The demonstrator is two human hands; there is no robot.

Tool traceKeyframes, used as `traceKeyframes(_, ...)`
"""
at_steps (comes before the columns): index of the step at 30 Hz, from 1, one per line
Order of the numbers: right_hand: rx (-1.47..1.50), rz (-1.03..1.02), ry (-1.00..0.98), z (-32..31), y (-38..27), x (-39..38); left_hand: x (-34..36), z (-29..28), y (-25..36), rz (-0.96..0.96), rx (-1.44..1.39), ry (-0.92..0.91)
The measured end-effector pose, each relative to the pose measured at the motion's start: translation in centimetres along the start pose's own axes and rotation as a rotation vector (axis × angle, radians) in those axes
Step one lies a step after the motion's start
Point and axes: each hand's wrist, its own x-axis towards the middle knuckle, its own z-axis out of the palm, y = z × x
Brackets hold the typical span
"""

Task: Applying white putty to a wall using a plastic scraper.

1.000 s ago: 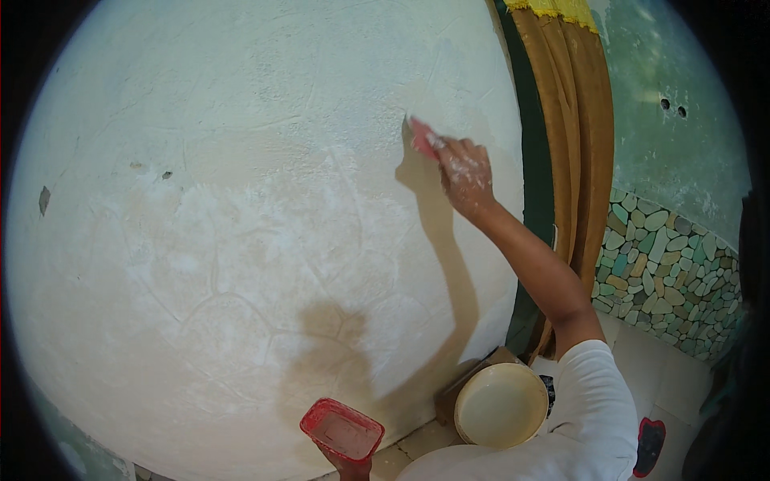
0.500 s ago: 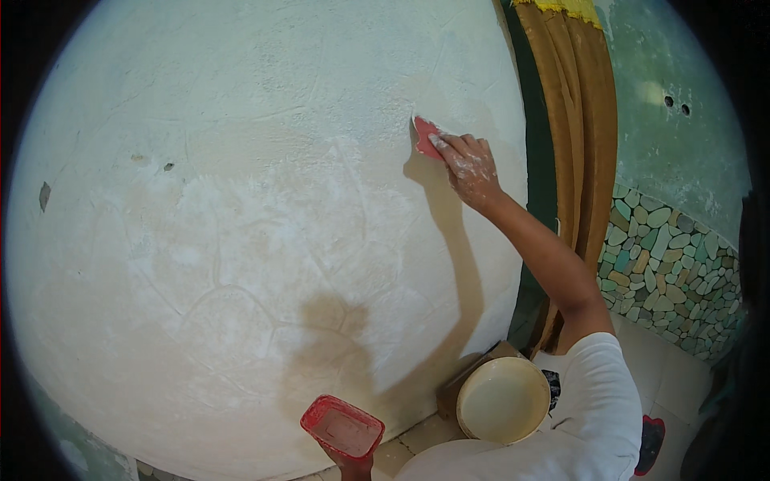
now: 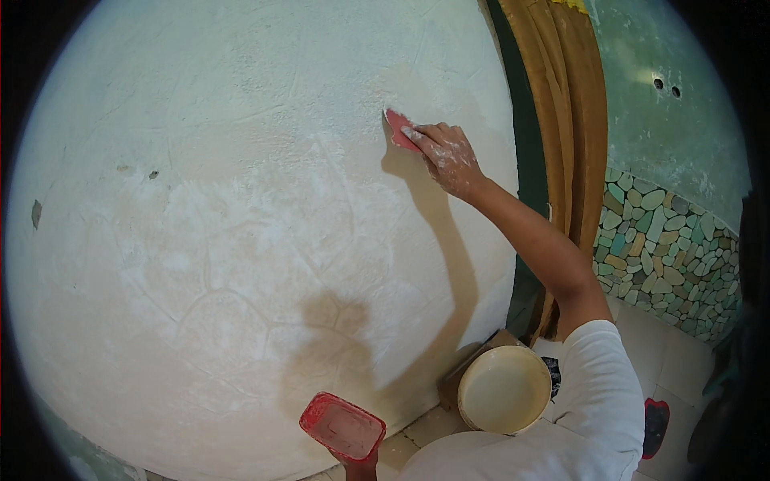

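My right hand (image 3: 451, 160), smeared with white plaster, pinches a red putty scraper (image 3: 401, 131) whose edge meets the upper part of a white plastered wall (image 3: 241, 216). Patches of wet, beige-toned filler and rough texture surround the scraper. Low in the picture, my left hand (image 3: 358, 463) grips a red rectangular tub (image 3: 343, 426) from below. Pinkish-grey paste coats the inside of the tub. Most of the left fingers are hidden beneath it.
A round cream bucket (image 3: 504, 391) of pale liquid stands by the wall's foot, beside a brown box (image 3: 457, 370). Brown curtain (image 3: 589, 120) hangs along the wall's right edge. Beyond are a pebble-tiled wall (image 3: 670, 248) and a red-and-black slipper (image 3: 655, 429) on the floor tiles.
My right hand and the scraper have moved left and slightly up across the wall. The left hand with the tub stays nearly in place. The view has shifted slightly.
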Motion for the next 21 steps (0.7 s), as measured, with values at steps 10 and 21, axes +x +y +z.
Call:
traceKeyframes(10,-0.032,0.597,0.320,0.8,1.2,6.1,0.5,0.5,-0.2,-0.077,0.038,-0.048)
traceKeyframes(21,0.257,0.471,0.344,1.5,-7.0,9.0,-0.1,2.6,-0.6,-0.089,0.024,0.056)
